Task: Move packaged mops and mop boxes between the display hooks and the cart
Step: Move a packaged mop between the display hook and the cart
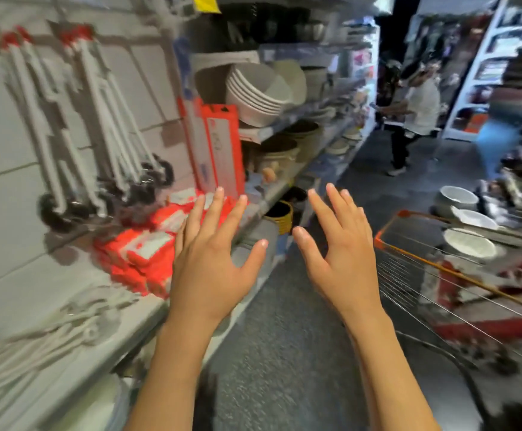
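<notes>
My left hand (213,253) and my right hand (339,247) are both raised in the middle of the view, fingers spread, holding nothing. Just beyond my left hand, orange-and-white packaged mops (147,244) lie stacked on the grey shelf (67,346). Two tall orange mop boxes (219,147) stand upright behind them. White-handled mops (98,119) hang from display hooks on the wall at the left. The wire cart (440,275) with an orange rim is to the right of my right hand and holds red-and-white packages (486,328). The whole view is motion-blurred.
Stacked bowls (259,88) and baskets (284,150) fill the shelves further down the aisle. White basins (467,219) sit at the right. Two people (415,113) stand down the aisle. Grey floor (284,353) lies between shelf and cart.
</notes>
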{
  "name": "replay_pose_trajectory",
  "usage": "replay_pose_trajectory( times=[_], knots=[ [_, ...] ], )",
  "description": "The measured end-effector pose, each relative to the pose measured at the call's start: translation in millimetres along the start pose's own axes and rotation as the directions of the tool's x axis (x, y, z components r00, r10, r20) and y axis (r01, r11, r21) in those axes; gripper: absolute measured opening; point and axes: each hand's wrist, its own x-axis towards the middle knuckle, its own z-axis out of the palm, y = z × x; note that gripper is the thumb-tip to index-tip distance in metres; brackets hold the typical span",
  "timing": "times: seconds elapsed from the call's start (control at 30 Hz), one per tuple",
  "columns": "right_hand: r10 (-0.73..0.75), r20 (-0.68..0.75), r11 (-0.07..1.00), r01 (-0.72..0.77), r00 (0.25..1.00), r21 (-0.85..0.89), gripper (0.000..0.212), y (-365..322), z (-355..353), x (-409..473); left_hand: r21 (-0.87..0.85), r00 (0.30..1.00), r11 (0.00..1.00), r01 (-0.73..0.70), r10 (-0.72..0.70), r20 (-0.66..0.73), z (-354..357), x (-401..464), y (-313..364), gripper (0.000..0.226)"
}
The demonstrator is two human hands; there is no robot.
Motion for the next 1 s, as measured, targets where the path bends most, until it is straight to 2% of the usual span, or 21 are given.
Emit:
replay_pose_trajectory(
  times=[0.3, 0.63, 0.83, 1.0],
  knots=[
    [0.198, -0.044, 0.969, -0.202, 0.979, -0.139, 0.064, 142, -98, -37, -0.211, 0.978, 0.975, -0.064, 0.104, 0.183, 128, 5, 130, 0.08],
    [0.39, -0.163, 0.878, -0.419, 0.906, -0.231, 0.064, 253, -167, -52, -0.357, 0.896, 0.913, -0.197, 0.315, 0.313, 238, 35, 241, 0.079],
    [0.463, -0.238, 0.804, -0.518, 0.854, -0.292, 0.062, 331, -198, -33, -0.448, 0.829, 0.86, -0.246, 0.426, 0.362, 319, 77, 303, 0.069],
    [0.499, -0.305, 0.741, -0.582, 0.811, -0.335, 0.06, 403, -228, 11, -0.505, 0.791, 0.826, -0.251, 0.476, 0.385, 379, 137, 365, 0.074]
  ],
)
